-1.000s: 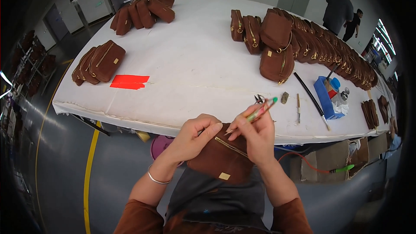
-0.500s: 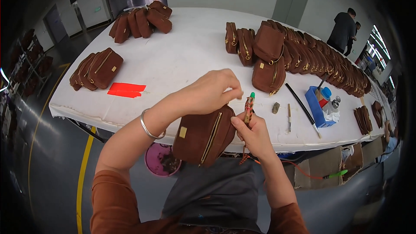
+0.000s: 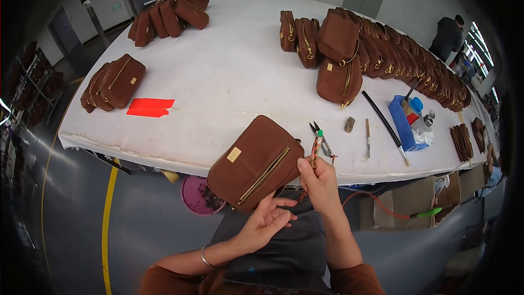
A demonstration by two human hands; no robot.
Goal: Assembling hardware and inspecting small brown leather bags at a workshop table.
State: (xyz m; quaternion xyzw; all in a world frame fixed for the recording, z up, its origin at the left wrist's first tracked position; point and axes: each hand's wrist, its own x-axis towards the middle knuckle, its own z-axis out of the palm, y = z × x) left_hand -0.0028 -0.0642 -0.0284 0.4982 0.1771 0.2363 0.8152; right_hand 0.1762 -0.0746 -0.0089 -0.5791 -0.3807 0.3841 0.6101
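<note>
A brown leather zip bag (image 3: 255, 163) with a gold tag is held up tilted at the table's near edge. My left hand (image 3: 266, 219) is palm up beneath it, fingers spread, touching its lower side. My right hand (image 3: 319, 183) grips the bag's right end and also holds a thin stick-like tool (image 3: 315, 147) with a green tip, upright. Small snips (image 3: 321, 135) lie on the white table (image 3: 229, 76) just beyond the tool.
Brown bags stand in a long row (image 3: 404, 65) at right, with stacks at far left (image 3: 112, 82) and back (image 3: 169, 13). A red paper (image 3: 150, 107), a blue tray (image 3: 406, 123), a black rod (image 3: 382, 120) lie on the table. A person (image 3: 446, 35) stands far right. A pink bin (image 3: 199, 196) sits below.
My left hand has dropped from on top of the bag to beneath it, palm up. The bag has turned so its zip and gold tag face up.
</note>
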